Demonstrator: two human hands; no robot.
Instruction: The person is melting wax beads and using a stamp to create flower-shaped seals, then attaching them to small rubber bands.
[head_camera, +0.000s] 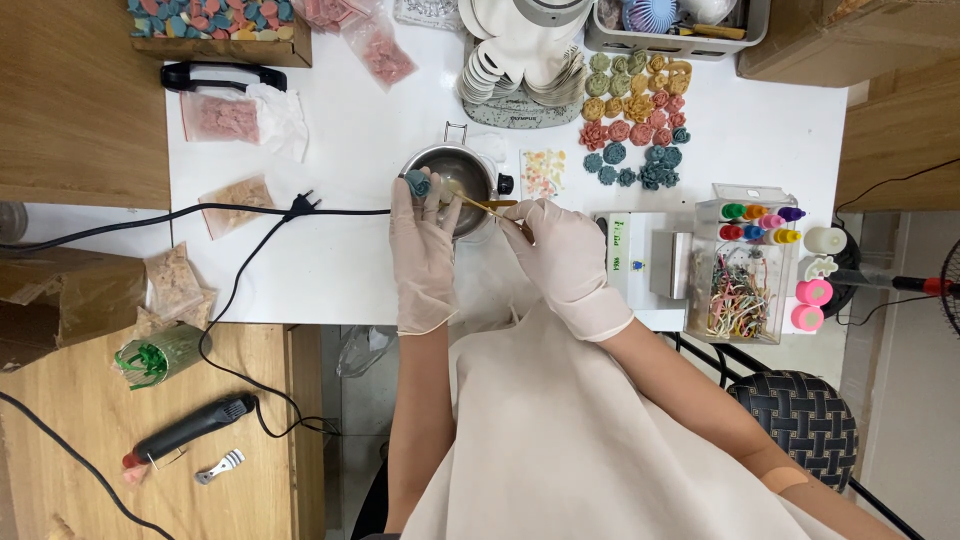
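Seen from above, the gloved left hand (422, 250) holds a small teal flower piece (417, 183) at the rim of a small metal pot (455, 172) on the white surface (340, 250). The gloved right hand (565, 262) holds a thin brush (485, 205) that reaches into the pot. Rows of coloured flower pieces (635, 120) lie well to the right of the pot.

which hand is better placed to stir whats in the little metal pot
Right. The right hand already holds the thin stick with its tip over the metal pot, while the left hand is occupied pinching a small teal flower at the rim.
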